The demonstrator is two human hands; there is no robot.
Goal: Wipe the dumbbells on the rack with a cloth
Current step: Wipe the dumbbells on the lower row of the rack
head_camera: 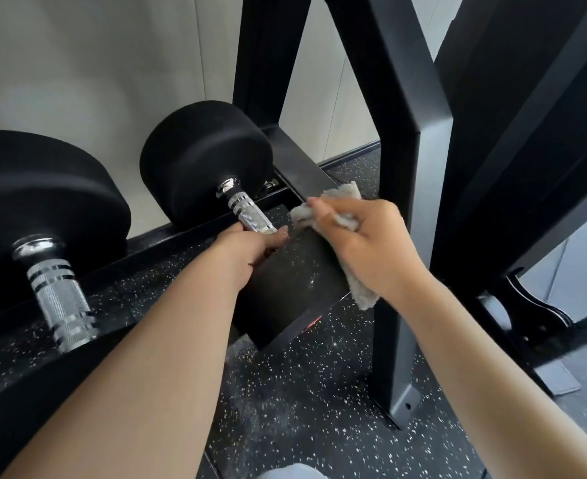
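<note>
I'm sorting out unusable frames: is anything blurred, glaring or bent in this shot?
Head view: the larger dumbbell's handle is motion-smeared; the gripped dumbbell's chrome collar glints; the rack rail curves slightly, likely wide-lens distortion; the left hand, right hand and cloth look fairly sharp.

Right end of the rack, and it's tight. The black upright (406, 167) stands just beside my right hand (364, 243), so I can't swing outward there. Past it a second black frame (527, 133) walls off that side, with only a narrow slot between the two. My left hand (250, 247) fills the near part of the end dumbbell (212, 160) handle, against its near head. To the left there's open room: between this one and the neighbouring dumbbell (43, 202), speckled floor (302, 392) shows through the rails. At the back edge, the far heads sit near the wall (77, 63).
</note>
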